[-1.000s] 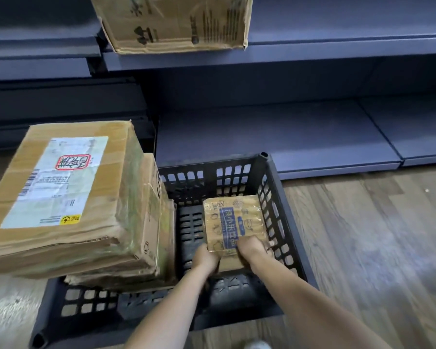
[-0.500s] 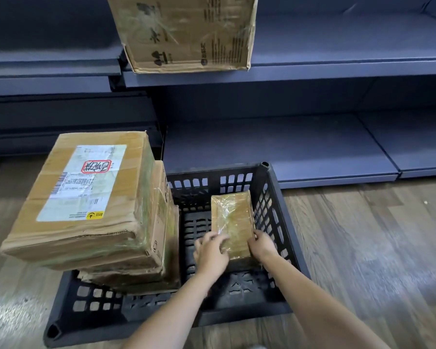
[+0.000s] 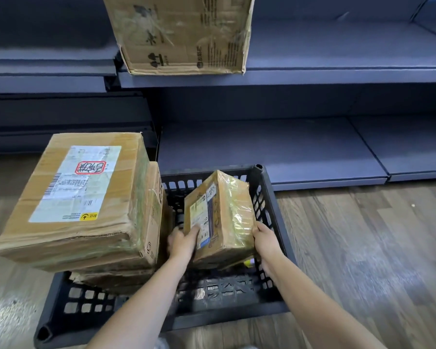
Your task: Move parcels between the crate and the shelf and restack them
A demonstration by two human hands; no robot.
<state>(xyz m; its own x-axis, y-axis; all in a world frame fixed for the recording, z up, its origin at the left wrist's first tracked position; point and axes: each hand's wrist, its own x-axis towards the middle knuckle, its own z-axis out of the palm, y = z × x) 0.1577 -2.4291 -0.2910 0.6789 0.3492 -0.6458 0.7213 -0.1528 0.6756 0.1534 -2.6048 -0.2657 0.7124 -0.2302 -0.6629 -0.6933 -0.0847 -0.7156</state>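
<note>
One tilted, tape-wrapped, labelled parcel (image 3: 219, 217)

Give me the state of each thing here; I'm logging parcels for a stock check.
small parcel: taped shut, tilted, held above the crate floor
left hand: grips the parcel's left edge
right hand: grips its right edge
black crate: on the floor, part filled
stacked boxes: sealed, piled in the crate's left side
shelf carton: on the upper shelf, worn

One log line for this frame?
left hand: holds parcel | right hand: holds parcel | parcel: tilted over crate | stacked boxes beside
</note>
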